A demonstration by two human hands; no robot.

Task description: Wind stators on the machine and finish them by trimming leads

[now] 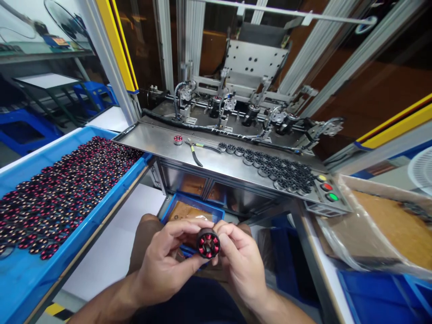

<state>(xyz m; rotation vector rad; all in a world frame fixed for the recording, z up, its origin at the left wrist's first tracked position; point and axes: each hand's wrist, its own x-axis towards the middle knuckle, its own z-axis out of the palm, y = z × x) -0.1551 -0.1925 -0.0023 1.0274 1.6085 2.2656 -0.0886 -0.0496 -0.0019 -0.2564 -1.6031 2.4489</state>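
Observation:
Between my two hands is a motor stator [208, 243], a black ring wound with red wire, its open face turned toward me. My left hand [168, 256] grips its left side with thumb and fingers. On the other side, the fingertips and thumb of my right hand [241, 256] pinch its right edge. Both hands are closed on it above my lap. Ahead, on the metal ledge, lie one red-wound stator [177, 140], a pair of pliers [195, 153] with dark and yellow-green handles, and many black rings [283, 168] without visible red wire.
A blue tray [40, 276] full of red-wound stators stands at left. Behind the ledge is a machine with several fixtures [251, 114]. Yellow, red and green buttons [326, 186] sit at the ledge's right end. A plastic-lined box [381, 225] stands at right, a blue bin [192, 202] below the ledge.

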